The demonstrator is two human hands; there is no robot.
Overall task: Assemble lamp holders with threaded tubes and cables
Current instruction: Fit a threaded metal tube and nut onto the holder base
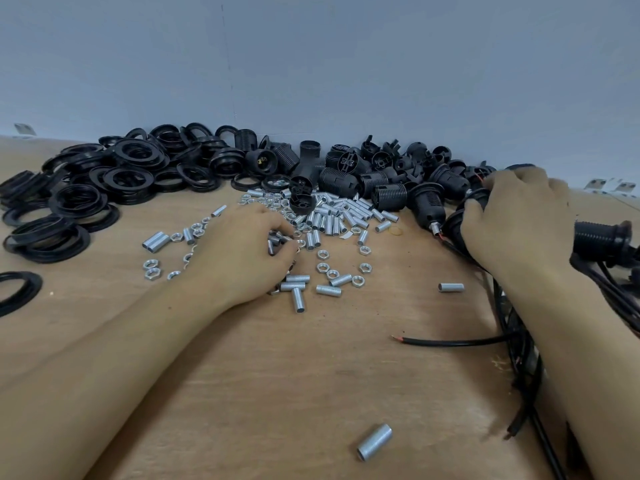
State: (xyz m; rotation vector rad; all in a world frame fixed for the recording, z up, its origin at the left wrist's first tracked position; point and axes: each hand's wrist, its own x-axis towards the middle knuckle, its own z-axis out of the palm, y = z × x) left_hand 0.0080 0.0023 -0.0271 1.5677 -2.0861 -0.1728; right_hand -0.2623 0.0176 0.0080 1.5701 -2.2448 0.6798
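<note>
Left hand point(247, 249): lay palm-down on the pale wooden desk point(277, 375), fingers curled, grasping a small bunch of short silver threaded metal tubes point(277, 241) at the near edge of the tube pile.
Right hand point(519, 220): reached over the tangle of black cables point(519, 344) at the right side, fingers bent down among black threaded plastic lamp holders point(427, 202); whether the grip grasped one or only rested there could not be told.
Tube pile point(341, 216): heaped mid-desk, just in front of the lamp holders; more tubes scattered nearer, one lone tube point(451, 287) apart toward the right, another loose tube point(374, 442) well forward near the bottom edge.
Silver hexagonal nuts point(325, 268): strewn among the tubes and to both sides of the left hand.
Flat black plastic rings point(114, 178): piled thickly at the far left, one stray ring point(17, 291) at the left edge.
Lamp holders: ranked along the grey-blue wall point(311, 64), several already on cables; one wired holder point(602, 242) lay on its side just right of the right wrist.
Loose cable end point(450, 341): stretched leftward from the tangle, bare red-tipped wire showing.
</note>
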